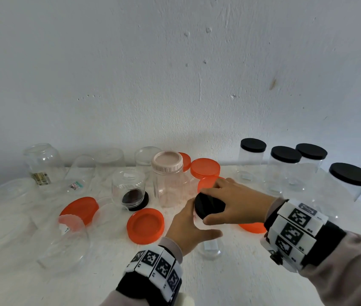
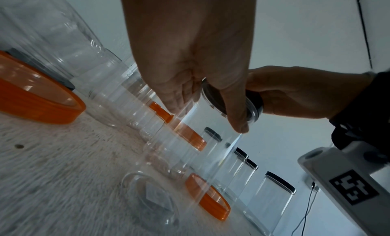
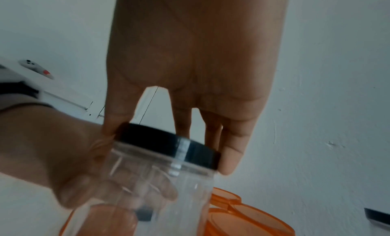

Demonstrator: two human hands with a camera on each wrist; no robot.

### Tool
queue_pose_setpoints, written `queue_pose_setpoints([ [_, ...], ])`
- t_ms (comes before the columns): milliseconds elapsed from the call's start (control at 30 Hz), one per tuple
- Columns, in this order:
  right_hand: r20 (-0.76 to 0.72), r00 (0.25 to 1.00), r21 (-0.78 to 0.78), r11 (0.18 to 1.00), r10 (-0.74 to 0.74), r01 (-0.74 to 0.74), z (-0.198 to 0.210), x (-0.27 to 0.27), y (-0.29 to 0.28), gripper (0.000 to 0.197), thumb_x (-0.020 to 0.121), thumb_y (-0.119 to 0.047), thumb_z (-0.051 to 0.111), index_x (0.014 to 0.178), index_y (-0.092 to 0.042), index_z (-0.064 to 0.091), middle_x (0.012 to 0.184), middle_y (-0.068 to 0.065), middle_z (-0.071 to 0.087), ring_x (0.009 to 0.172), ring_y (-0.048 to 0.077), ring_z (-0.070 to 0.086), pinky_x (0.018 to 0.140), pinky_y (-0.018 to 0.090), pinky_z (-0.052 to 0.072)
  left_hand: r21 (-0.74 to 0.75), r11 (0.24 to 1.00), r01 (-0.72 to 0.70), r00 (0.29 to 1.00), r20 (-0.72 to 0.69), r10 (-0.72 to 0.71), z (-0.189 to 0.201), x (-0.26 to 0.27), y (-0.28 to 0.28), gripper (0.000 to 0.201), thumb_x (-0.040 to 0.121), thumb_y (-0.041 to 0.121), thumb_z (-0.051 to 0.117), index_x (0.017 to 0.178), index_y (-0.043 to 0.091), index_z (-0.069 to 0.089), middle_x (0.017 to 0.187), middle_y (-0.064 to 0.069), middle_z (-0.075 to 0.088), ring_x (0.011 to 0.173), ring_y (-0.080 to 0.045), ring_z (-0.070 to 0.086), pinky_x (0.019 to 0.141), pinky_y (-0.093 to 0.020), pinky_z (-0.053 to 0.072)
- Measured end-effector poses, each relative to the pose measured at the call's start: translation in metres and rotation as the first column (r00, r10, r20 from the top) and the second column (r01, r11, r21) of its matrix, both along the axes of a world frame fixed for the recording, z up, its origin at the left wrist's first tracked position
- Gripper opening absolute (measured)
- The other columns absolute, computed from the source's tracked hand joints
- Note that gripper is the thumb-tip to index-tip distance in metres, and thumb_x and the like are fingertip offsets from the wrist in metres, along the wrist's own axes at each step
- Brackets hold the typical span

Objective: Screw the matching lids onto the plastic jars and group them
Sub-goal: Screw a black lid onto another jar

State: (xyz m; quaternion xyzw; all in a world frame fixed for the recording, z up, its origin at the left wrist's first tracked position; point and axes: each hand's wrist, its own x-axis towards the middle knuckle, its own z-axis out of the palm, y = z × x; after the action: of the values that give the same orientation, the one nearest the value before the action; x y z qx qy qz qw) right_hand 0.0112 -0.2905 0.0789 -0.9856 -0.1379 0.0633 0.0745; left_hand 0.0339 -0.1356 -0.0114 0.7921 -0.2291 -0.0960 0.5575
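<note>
So the left hand (image 1: 188,228) is wrapped around a small clear plastic jar (image 2: 202,127), fingers curled round its body just under the rim, holding it tilted above the white table (image 1: 241,272) near the front middle. The right hand (image 1: 237,204) sits on top with thumb and fingers curled around the round black screw lid (image 1: 209,205), which is on the jar's mouth; can't tell how far it's threaded. Pretty crowded around it: a flat orange plastic lid (image 1: 145,225) lies open side up just left of the hands, another orange lid (image 1: 253,227) peeks out under the right wrist, and a few more orange ones are stacked up right behind the fingers. A clear jar with a pale pink lid (image 1: 168,180) stands just behind the hands, and beside it an upside-down clear jar on a black lid (image 1: 128,188). Over on the right by the wall, four clear jars with black lids (image 1: 285,168) stand together, well apart from the loose uncapped jars (image 1: 42,164) scattered on the left.
</note>
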Motion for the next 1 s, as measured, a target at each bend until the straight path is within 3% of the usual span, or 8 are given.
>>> queue_pose_setpoints([
  [133,0.073,0.997,0.007,1.0,-0.016,0.015,-0.011,-0.006,-0.001,0.067,0.086,-0.064,0.048,0.142,-0.033,0.033,0.123,-0.001,0.039,0.115,0.016,0.03,0.097,0.031,0.039,-0.018,1.0,-0.01,1.0,-0.022,0.01,0.0,0.0,-0.001,0.085,0.062,0.026,0.086,0.133,0.028,0.039,0.122,0.01,0.059,0.114,-0.007,0.054,0.096,-0.02,0.044],
  [333,0.158,0.986,0.04,0.998,-0.059,0.053,-0.026,-0.011,0.001,0.07,0.088,-0.066,0.04,0.146,-0.03,0.028,0.132,0.0,0.037,0.12,0.017,0.028,0.097,0.027,0.035,-0.071,0.997,-0.031,0.998,-0.062,0.027,-0.003,-0.002,-0.004,0.082,0.061,0.019,0.085,0.131,0.028,0.043,0.118,0.01,0.061,0.112,-0.008,0.056,0.091,-0.019,0.047],
  [500,0.185,0.975,0.096,0.99,-0.121,0.105,-0.038,-0.014,0.002,0.07,0.089,-0.065,0.037,0.148,-0.031,0.024,0.135,-0.004,0.031,0.119,0.016,0.023,0.103,0.028,0.031,-0.033,0.999,-0.017,0.999,-0.051,0.016,0.0,-0.002,-0.004,0.085,0.058,0.027,0.083,0.131,0.03,0.04,0.12,0.01,0.06,0.112,-0.009,0.056,0.097,-0.029,0.048],
  [733,0.223,0.953,0.2,0.967,-0.203,0.159,-0.053,-0.017,0.012,0.063,0.091,-0.057,0.038,0.147,-0.03,0.024,0.14,-0.005,0.028,0.121,0.015,0.023,0.105,0.03,0.029,0.027,1.0,0.014,1.0,-0.028,-0.013,0.004,-0.001,-0.001,0.083,0.069,0.021,0.081,0.137,0.028,0.034,0.127,0.009,0.055,0.116,-0.01,0.052,0.098,-0.025,0.045],
  [800,0.212,0.954,0.237,0.958,-0.21,0.158,-0.054,-0.017,0.011,0.064,0.09,-0.057,0.04,0.147,-0.031,0.025,0.14,-0.006,0.028,0.121,0.015,0.024,0.104,0.03,0.031,0.073,0.997,0.029,1.0,-0.003,-0.029,0.005,-0.001,0.001,0.081,0.071,0.026,0.079,0.137,0.028,0.033,0.128,0.01,0.054,0.116,-0.008,0.051,0.094,-0.019,0.042],
  [867,0.208,0.955,0.262,0.952,-0.214,0.156,-0.055,-0.017,0.01,0.065,0.09,-0.059,0.04,0.146,-0.031,0.025,0.139,-0.007,0.027,0.119,0.014,0.024,0.102,0.029,0.033,0.173,0.984,0.045,0.998,0.045,-0.054,0.004,0.0,0.007,0.078,0.075,0.034,0.076,0.139,0.027,0.033,0.133,0.009,0.05,0.121,-0.01,0.049,0.095,-0.019,0.039],
  [933,0.202,0.955,0.273,0.949,-0.218,0.159,-0.056,-0.017,0.01,0.066,0.089,-0.061,0.04,0.146,-0.031,0.026,0.14,-0.008,0.027,0.121,0.014,0.023,0.101,0.03,0.035,0.319,0.947,0.029,0.991,0.115,-0.069,0.003,0.001,0.019,0.075,0.08,0.041,0.07,0.142,0.026,0.03,0.143,0.007,0.042,0.129,-0.011,0.041,0.102,-0.021,0.033],
  [1000,0.194,0.954,0.276,0.946,-0.229,0.171,-0.056,-0.017,0.01,0.068,0.088,-0.063,0.039,0.147,-0.031,0.026,0.141,-0.009,0.025,0.124,0.015,0.023,0.103,0.031,0.034,0.428,0.903,-0.032,0.981,0.188,-0.054,0.004,0.004,0.037,0.071,0.083,0.045,0.064,0.142,0.026,0.03,0.147,0.008,0.036,0.132,-0.01,0.037,0.099,-0.017,0.028],
])
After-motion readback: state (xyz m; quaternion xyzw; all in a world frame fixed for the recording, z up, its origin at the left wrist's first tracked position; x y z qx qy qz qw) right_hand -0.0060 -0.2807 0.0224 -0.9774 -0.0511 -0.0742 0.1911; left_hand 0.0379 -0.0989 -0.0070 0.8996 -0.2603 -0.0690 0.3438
